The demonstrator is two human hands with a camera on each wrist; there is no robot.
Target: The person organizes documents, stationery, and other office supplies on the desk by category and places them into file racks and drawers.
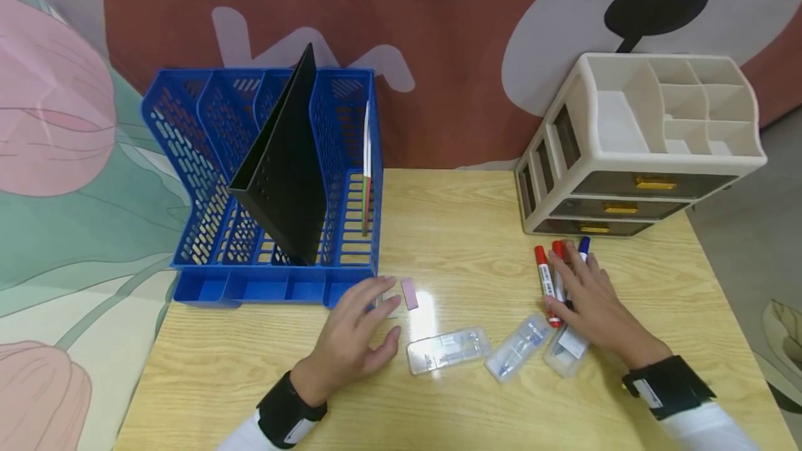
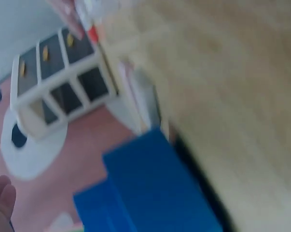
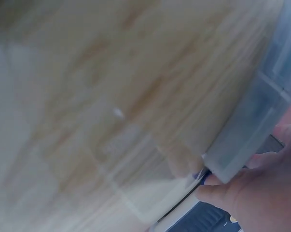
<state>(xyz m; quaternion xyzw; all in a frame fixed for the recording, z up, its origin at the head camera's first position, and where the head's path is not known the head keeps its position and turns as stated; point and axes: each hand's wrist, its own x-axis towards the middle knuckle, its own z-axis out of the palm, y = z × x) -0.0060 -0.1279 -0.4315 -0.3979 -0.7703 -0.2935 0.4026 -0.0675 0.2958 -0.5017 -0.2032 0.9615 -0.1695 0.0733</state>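
My left hand hovers near the table with loosely bent fingers, close to the front of a blue file rack. By its fingertips lies a small see-through item, partly hidden. A pink eraser is just to the right of that. My right hand rests over the markers, fingers spread and extended. Under or beside them are a red marker, a second red marker and a blue-capped marker. Below its palm a clear case is partly covered.
Two more clear plastic cases, one lying flat and one slanted, sit between the hands. A black folder and thin booklets stand in the rack. At the back right is a white drawer organizer.
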